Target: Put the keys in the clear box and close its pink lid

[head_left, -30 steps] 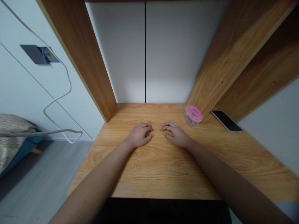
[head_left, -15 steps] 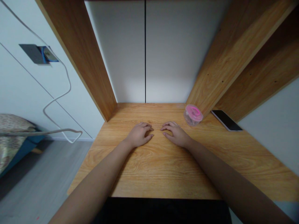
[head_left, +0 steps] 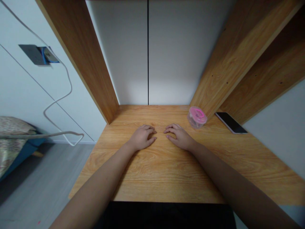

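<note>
My left hand [head_left: 143, 137] rests on the wooden desk [head_left: 152, 171], its fingers curved loosely toward the right with the thumb apart. Facing it across a small gap is my right hand [head_left: 178, 136], also lying on the wood with thumb and fingers parted. Neither hand holds anything. Just beyond my right hand, to its right, stands a clear round plastic container [head_left: 197, 117] with a pink lid. Farther right, a phone [head_left: 231, 122] lies flat with its dark screen up.
Wooden uprights [head_left: 81, 57] frame a white back panel [head_left: 171, 63] behind the desk. A white cable [head_left: 69, 76] hangs at the left near an opened wall socket [head_left: 39, 54]. A patterned cloth [head_left: 14, 133] covers furniture at the far left.
</note>
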Demonstrator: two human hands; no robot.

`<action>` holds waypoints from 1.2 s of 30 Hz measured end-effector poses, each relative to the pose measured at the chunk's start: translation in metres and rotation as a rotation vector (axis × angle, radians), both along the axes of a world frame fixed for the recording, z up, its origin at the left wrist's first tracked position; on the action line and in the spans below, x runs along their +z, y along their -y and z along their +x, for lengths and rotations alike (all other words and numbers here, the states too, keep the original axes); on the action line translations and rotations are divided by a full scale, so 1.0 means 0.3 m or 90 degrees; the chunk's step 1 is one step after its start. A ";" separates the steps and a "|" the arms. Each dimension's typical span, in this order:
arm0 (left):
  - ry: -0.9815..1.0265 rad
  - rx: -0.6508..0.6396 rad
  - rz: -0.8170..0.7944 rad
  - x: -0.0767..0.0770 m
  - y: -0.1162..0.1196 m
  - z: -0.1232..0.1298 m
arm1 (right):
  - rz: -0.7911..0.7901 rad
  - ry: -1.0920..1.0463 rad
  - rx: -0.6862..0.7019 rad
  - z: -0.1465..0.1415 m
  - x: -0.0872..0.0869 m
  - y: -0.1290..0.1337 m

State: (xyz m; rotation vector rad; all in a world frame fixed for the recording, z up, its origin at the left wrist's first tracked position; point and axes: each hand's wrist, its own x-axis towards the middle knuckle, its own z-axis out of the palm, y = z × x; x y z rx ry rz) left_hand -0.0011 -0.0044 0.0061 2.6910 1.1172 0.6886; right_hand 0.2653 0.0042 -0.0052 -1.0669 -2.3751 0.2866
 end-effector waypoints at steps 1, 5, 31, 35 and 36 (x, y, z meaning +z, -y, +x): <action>-0.001 -0.001 0.000 0.001 0.001 0.000 | 0.001 0.000 0.002 0.001 -0.002 -0.001; -0.003 -0.003 -0.004 0.004 0.001 0.000 | 0.006 0.005 0.001 0.002 -0.010 -0.004; -0.001 0.002 0.003 -0.008 -0.004 -0.003 | -0.003 0.005 0.000 -0.004 0.010 0.007; -0.005 0.002 0.005 -0.006 -0.003 -0.002 | 0.001 0.005 0.003 -0.002 0.005 0.005; -0.005 0.001 0.006 -0.006 -0.003 -0.002 | 0.002 0.003 0.002 -0.002 0.004 0.004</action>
